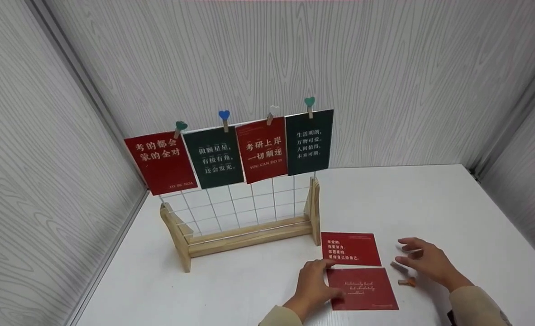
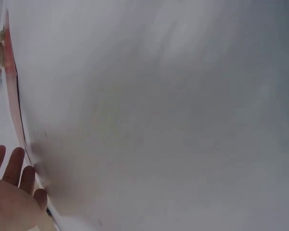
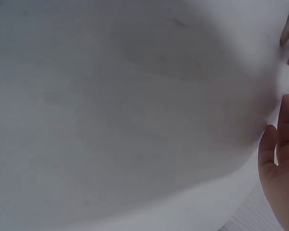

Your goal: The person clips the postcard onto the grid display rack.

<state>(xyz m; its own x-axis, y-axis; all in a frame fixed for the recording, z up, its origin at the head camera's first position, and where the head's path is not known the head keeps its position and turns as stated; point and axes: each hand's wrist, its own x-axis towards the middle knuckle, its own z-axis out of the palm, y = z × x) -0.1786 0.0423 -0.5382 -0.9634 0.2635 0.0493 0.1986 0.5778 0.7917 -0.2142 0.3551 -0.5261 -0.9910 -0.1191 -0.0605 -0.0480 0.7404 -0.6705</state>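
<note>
Two red cards lie on the white table, the upper card [image 1: 351, 249] just behind the lower card [image 1: 365, 290], which has pale script on it. My left hand [image 1: 312, 286] is at the left edge of the lower card, thumb over the card and fingertips by the gap between both; in the left wrist view the fingers [image 2: 13, 166] look extended. To the right of the cards my right hand [image 1: 432, 262] hovers with loosely bent fingers and holds nothing. Beside it lie a small wooden clothespin [image 1: 407, 282] with an orange end and another small clip [image 1: 398, 268], partly in shadow.
A wire grid rack [image 1: 249, 201] on a wooden stand [image 1: 249, 237] stands left of the cards. Along its top hang two red cards [image 1: 172, 170] and two green cards [image 1: 310, 142], held by clothespins with heart tops [image 1: 224, 116]. Wood-grain panels [image 1: 385, 81] enclose the table.
</note>
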